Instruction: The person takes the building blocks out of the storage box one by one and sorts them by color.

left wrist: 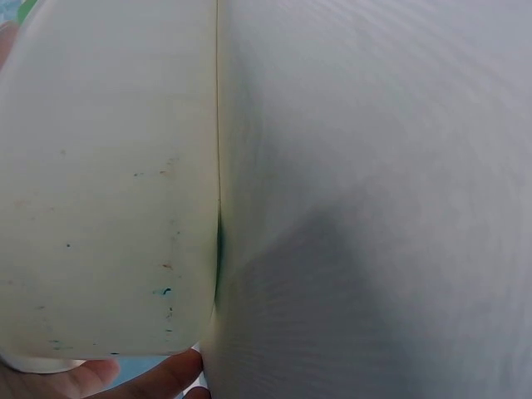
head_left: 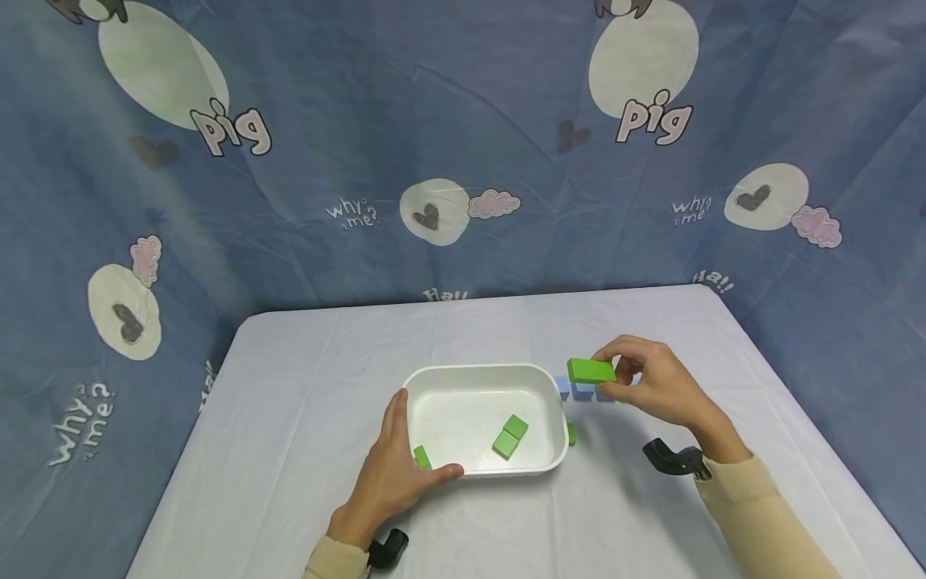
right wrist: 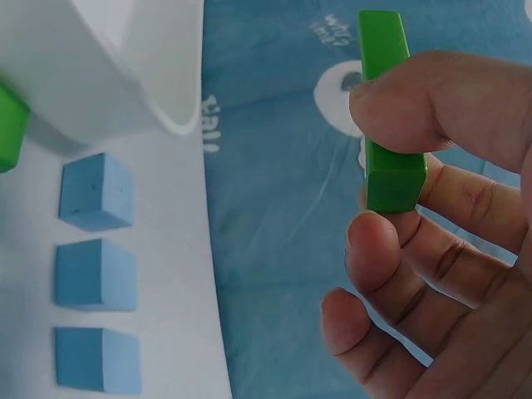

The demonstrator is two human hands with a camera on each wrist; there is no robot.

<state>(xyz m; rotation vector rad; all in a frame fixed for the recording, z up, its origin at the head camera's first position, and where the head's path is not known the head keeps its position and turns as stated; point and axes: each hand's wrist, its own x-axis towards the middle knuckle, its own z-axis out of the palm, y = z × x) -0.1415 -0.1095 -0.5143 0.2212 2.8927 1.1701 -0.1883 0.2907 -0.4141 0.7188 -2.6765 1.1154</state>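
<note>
Between thumb and fingers, my right hand (head_left: 657, 381) pinches a long green block (head_left: 591, 370), raised above the table just right of a white plastic tray (head_left: 452, 418). The right wrist view shows the thumb across the top of that block. My left hand (head_left: 394, 473) holds the tray's left end, its thumb along the near rim and fingers along the left side. Two green blocks (head_left: 510, 437) lie together inside the tray, and another green block (head_left: 422, 457) sits at its left, partly hidden by the near rim. The left wrist view shows the tray's outer wall (left wrist: 108, 183).
Beyond the tray's right end, three blue blocks (right wrist: 96, 276) stand in a row on the white-covered table (head_left: 318, 386). Another green block (head_left: 571, 434) peeks out beside the tray's right wall. A blue printed curtain (head_left: 463, 121) hangs behind the table.
</note>
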